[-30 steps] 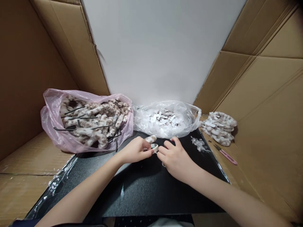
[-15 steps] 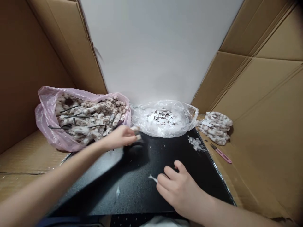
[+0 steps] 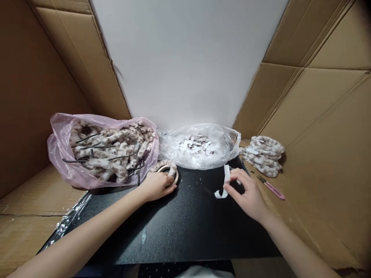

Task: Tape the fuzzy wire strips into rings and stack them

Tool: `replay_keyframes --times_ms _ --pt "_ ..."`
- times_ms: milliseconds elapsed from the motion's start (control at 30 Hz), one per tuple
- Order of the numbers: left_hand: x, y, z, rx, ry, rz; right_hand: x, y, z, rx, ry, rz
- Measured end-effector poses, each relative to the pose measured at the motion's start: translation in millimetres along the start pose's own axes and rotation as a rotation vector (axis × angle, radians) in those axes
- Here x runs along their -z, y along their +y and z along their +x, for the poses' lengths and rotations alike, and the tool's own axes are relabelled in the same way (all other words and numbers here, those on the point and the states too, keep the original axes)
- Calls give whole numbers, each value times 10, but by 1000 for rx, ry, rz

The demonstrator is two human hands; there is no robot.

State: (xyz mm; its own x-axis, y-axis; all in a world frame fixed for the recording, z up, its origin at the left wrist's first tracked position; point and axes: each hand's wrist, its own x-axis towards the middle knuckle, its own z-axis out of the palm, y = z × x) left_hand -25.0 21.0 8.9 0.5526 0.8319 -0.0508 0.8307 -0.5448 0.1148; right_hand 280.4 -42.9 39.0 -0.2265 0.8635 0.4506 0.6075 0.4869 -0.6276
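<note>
My left hand (image 3: 159,186) rests at the near left of the black tabletop (image 3: 185,220), fingers curled over a cream ring-shaped roll (image 3: 176,178) that looks like tape. A fuzzy brown-and-white furry strip (image 3: 171,164) lies along the roll's far side; whether the fingers also grip it is hidden. At the table's right part, my right hand (image 3: 249,195) pinches a white paper-like strip (image 3: 226,175) between thumb and fingers. The strip hangs down and its lower end curls to the left. Behind those fingers, a clump of white fluff is mostly covered.
A pink plastic bag (image 3: 62,170) stuffed with furry strips and dark wires lies at the left. Beside it sits a clear bag (image 3: 203,164) with white scraps. At the right are a furry bundle (image 3: 268,154) and pink-handled snips (image 3: 274,190). Cardboard walls (image 3: 315,127) flank the table.
My right hand has moved up and right, the white strip now showing longer in its pinch. My left hand has come down slightly onto the roll, and the furry strip shows beside it.
</note>
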Motion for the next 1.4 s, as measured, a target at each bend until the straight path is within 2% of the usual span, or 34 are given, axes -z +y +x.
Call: replay_keyframes --times_ms 100,200,267,400,567,700,833,900,967,1133,1267,1400 --pt "97 -18 -28 6 36 -201 -111 150 84 -27 75 341" --pt "218 17 -19 -11 120 -507 -284 150 208 -46 98 590" --pt "257 81 25 20 137 -735 -441 56 268 -56 119 644" --pt "215 293 179 114 59 -1159 -811 -208 311 -9 111 651" --pt "25 537 325 148 91 -1287 -1108 -308 311 -96 216 555" --pt "-112 618 343 122 72 -1375 -1145 -246 278 -169 250 532" --pt "-156 635 306 84 29 -1475 -1139 -203 267 -235 235 625" --pt "-161 625 277 49 54 -1492 -1136 -173 277 -275 244 715" --pt "-166 603 250 5 128 -1431 -1130 -134 291 -311 266 790" --pt "-169 571 223 -87 326 -1082 -1097 -66 316 -341 284 856" --pt "-140 614 218 -87 382 -887 -1082 -59 326 -342 314 837" --pt "-154 657 199 -38 410 -859 -1083 -58 329 -347 318 809"
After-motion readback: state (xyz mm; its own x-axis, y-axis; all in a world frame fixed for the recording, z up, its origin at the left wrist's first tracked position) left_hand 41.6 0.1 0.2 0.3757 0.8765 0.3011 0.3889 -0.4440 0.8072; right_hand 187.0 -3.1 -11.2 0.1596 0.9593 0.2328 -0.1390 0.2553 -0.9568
